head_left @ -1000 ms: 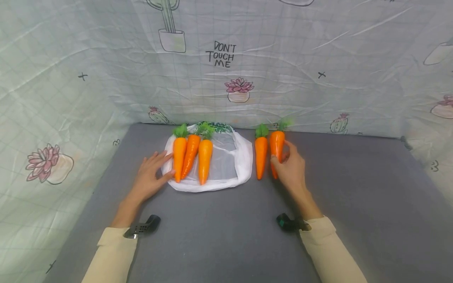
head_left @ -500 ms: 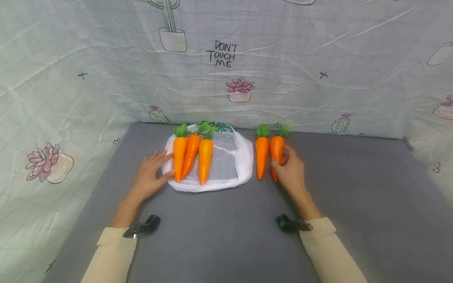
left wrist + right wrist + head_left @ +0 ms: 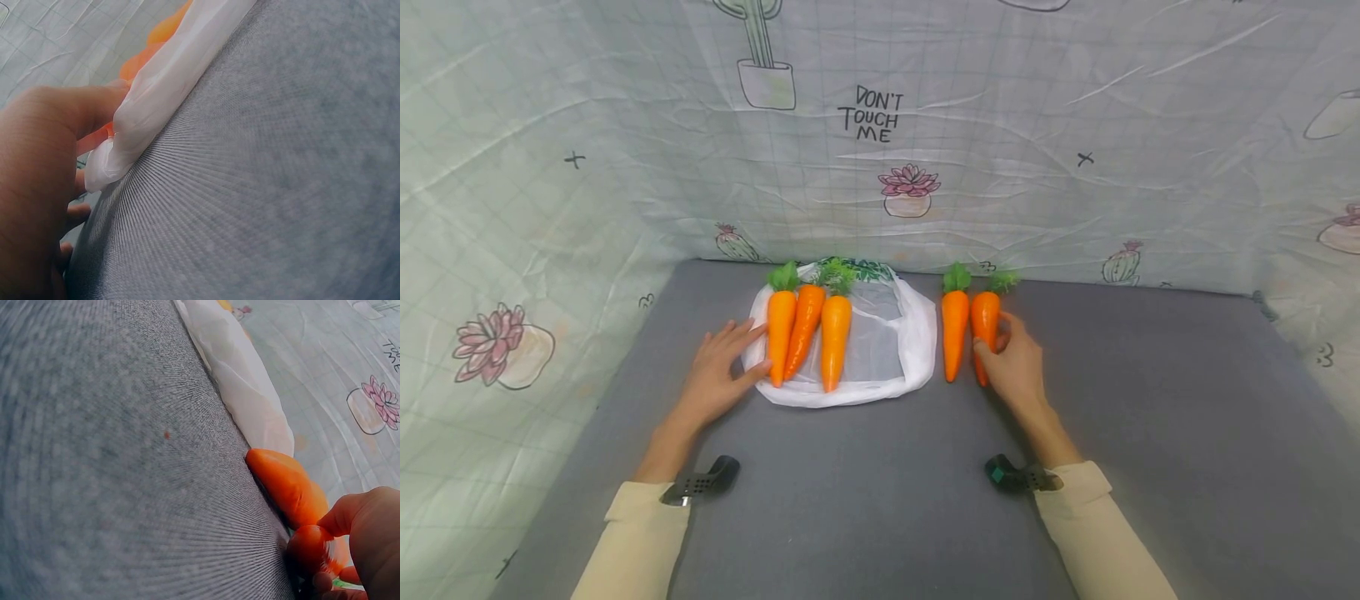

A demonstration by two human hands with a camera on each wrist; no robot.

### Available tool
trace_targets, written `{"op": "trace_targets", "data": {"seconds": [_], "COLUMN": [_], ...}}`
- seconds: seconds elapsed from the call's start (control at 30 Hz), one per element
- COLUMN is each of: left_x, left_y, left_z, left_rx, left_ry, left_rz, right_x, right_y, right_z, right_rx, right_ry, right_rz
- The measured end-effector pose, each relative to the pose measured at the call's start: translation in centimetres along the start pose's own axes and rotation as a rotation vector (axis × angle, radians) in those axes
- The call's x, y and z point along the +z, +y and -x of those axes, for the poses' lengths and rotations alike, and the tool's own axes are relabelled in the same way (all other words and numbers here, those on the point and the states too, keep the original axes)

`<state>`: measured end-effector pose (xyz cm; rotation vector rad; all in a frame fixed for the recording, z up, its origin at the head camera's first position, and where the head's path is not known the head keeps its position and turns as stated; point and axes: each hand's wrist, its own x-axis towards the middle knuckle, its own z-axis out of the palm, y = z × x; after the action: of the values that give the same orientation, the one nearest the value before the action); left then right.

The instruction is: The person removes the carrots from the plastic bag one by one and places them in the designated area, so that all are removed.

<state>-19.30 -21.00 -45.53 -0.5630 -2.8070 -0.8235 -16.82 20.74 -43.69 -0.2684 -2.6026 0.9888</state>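
In the head view my left hand (image 3: 721, 367) lies at the left edge of a white plastic bag (image 3: 916, 342), fingers extended, thumb tip at the leftmost carrot (image 3: 781, 333). Two more carrots lie on the bag beside it, a glossy middle carrot (image 3: 805, 327) and a lighter carrot (image 3: 835, 337). My right hand (image 3: 1017, 358) pinches the rightmost carrot (image 3: 985, 321) between thumb and fingers, its leafy top pointing away from me. Just left of it, another carrot (image 3: 954, 333) lies on the table. The right wrist view shows the thumb pressed on the held carrot (image 3: 307, 549).
A grey cloth-covered table (image 3: 865, 492) runs up to a patterned curtain (image 3: 985, 167) at the back, which also closes off the left side. The bag's white rolled rim (image 3: 159, 87) stands up from the table in the left wrist view.
My right hand has lowered the rightmost carrot and brought it slightly toward me, beside the neighbouring carrot. The left hand, the bag and the carrots on it have stayed put.
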Motion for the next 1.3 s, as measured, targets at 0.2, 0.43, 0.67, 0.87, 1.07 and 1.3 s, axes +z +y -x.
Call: {"op": "trace_targets", "data": {"seconds": [0.2,0.43,0.67,0.87,1.07,1.3], "left_x": [0.04,0.09,-0.02,0.07,0.07,0.16], "left_y": [-0.1,-0.11,0.03,0.01,-0.01,-0.04], "left_z": [0.04,0.08,0.14,0.14,0.13,0.18], "left_rx": [0.01,0.02,0.007,0.021,0.018,0.018], "left_ry": [0.0,0.005,0.0,0.009,0.002,0.011], "left_rz": [-0.004,-0.001,-0.003,0.002,-0.001,-0.007], "right_x": [0.06,0.07,0.14,0.16,0.19,0.1], "right_y": [0.02,-0.06,-0.1,0.03,0.06,0.03], "right_z": [0.1,0.2,0.18,0.21,0.14,0.15], "right_rx": [-0.013,-0.012,-0.018,-0.03,-0.02,-0.02], "right_ry": [-0.005,-0.013,-0.023,-0.016,-0.031,-0.043], "right_rz": [-0.007,-0.007,-0.002,-0.006,0.005,0.002]}}
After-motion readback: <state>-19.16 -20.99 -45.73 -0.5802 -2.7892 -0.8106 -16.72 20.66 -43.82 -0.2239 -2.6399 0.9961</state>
